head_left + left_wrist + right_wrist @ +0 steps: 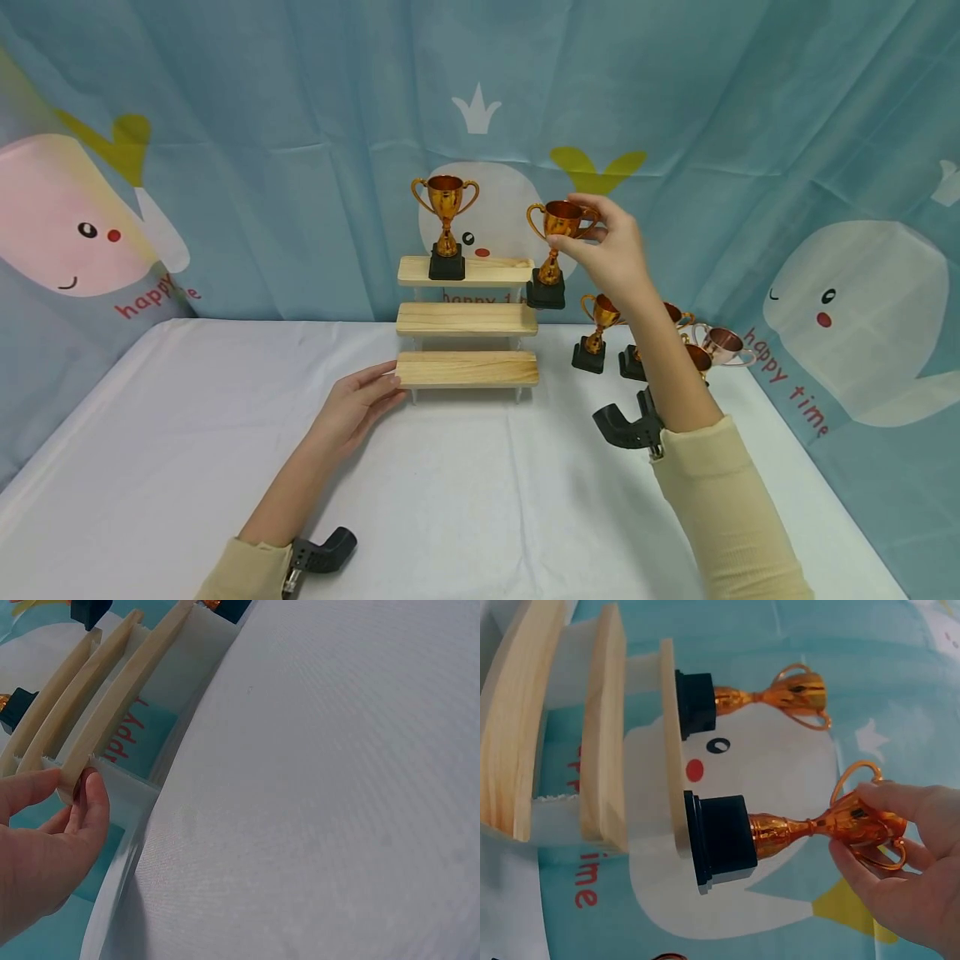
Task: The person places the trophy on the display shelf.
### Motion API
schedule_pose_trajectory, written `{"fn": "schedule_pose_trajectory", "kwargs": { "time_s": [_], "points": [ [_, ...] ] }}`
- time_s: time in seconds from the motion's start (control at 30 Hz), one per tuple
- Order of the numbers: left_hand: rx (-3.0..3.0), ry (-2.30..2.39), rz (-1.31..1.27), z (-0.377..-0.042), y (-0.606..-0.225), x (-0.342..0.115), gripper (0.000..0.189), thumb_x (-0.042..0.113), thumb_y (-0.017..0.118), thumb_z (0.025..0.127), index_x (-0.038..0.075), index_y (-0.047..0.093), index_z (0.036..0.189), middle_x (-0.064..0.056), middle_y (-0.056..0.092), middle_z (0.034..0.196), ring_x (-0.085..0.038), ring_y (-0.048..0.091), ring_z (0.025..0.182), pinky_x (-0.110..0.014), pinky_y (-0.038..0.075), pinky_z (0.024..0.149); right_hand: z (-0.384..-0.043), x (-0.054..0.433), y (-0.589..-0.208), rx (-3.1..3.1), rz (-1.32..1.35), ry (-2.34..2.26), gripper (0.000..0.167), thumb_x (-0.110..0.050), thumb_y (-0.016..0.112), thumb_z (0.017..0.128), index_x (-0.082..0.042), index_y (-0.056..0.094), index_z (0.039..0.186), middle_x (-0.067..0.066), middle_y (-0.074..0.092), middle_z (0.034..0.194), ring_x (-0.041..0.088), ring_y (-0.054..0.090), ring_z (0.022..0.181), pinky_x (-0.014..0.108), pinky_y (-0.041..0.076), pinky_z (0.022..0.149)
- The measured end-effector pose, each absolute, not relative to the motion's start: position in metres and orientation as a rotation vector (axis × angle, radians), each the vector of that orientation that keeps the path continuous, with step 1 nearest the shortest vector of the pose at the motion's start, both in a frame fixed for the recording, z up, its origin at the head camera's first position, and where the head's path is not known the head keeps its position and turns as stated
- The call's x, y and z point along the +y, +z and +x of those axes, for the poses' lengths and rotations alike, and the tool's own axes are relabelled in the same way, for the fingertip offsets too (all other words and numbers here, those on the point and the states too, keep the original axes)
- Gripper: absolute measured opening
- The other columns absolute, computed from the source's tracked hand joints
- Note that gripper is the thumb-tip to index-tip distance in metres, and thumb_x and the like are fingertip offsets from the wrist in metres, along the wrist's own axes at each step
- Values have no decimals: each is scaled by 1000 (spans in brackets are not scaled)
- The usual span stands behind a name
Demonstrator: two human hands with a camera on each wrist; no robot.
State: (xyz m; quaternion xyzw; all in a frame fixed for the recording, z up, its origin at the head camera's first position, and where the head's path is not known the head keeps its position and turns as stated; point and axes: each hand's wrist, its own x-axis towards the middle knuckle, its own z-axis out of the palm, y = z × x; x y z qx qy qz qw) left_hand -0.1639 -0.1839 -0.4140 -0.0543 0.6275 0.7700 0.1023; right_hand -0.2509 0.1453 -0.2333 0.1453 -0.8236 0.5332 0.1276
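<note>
My right hand (611, 250) pinches a gold trophy cup (855, 823) by its bowl, thumb on one side and fingers on the other. The cup's black base (546, 289) is at the right end of the top wooden step (487, 272) of a three-step display stand. Another gold trophy (446, 200) stands upright toward the left of that step. At the bottom step (465, 370), my left hand (358, 408) grips the left end between thumb and fingers, seen closely in the left wrist view at the wooden board (112, 705).
Right of the stand, several trophies stand on the white-covered table (465, 500): a gold one (602, 312) in front, and a rose-coloured one (723, 343) partly behind my right forearm. A blue printed curtain (300, 208) hangs behind the table. Each wrist wears a black camera mount (628, 427).
</note>
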Motion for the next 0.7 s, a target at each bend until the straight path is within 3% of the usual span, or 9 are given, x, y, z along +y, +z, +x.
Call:
{"fn": "schedule_pose_trajectory", "kwargs": {
  "time_s": [0.3, 0.53, 0.7],
  "points": [
    [1846, 2284, -147, -163, -414, -183, 57, 4, 51, 111, -12, 28, 161, -31, 32, 163, 0, 66, 104, -18, 58, 99, -257, 138, -225, -2399, 421, 1573, 61, -6, 76, 97, -5, 53, 153, 16, 56, 146, 29, 66, 113, 19, 54, 82],
    [1855, 2277, -141, -163, -414, -183, 57, 4, 51, 111, -13, 28, 160, -32, 33, 162, -1, 66, 104, -19, 58, 99, -263, 133, -222, -2432, 405, 1564, 61, -8, 76, 98, -5, 52, 154, 15, 55, 149, 30, 67, 115, 25, 55, 91],
    [1857, 2269, -156, -164, -415, -184, 57, 4, 51, 111, -12, 28, 161, -31, 34, 162, 0, 66, 104, -18, 58, 99, -269, 128, -222, -2442, 413, 1545, 61, -9, 77, 98, -7, 52, 154, 16, 56, 147, 29, 67, 111, 25, 55, 89]
  ]
}}
